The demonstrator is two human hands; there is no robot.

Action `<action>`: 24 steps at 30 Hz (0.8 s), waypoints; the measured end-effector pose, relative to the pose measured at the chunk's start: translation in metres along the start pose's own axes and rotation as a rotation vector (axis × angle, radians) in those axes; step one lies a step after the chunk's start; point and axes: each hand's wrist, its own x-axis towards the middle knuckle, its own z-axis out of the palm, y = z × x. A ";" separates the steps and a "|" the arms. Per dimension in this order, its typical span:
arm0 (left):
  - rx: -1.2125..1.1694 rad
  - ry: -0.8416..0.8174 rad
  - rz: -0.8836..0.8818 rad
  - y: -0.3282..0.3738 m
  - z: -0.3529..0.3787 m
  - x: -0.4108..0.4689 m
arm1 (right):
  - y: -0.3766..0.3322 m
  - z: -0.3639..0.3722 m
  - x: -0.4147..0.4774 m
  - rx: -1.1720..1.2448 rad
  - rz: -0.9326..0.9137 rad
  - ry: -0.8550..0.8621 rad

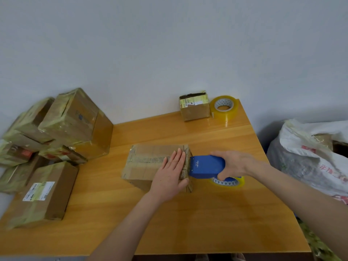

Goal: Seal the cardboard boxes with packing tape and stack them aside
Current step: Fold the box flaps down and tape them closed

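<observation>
Pale grey wall stands behind a yellow wooden table (207, 213). A cardboard box (148, 162) lies near the middle of the table, with its long side going left to right. Shiny tape runs along its top.

The left hand (171, 174) lies flat on the right end of the box. Its fingers are straight and close together, and they press down on the top.

The right hand (235, 162) holds a blue tape dispenser (205, 166), with its fingers curled around the back part. The front edge of the dispenser touches the right end of the box, just beside the left hand. A tape roll (228, 182) sits under the dispenser, close to the table.

At the far edge of the table stands a small box (194, 110). A spare roll of tape (224, 108) stands right next to it.

On the left, a pile of taped boxes (71, 121) leans by the wall. A flat box with a white label (45, 193) lies in front of the pile.

On the right, off the table, sits a big white bag (310, 157).
</observation>
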 end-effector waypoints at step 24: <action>-0.258 0.290 -0.383 -0.025 -0.016 -0.021 | -0.009 0.009 0.003 0.929 0.140 0.445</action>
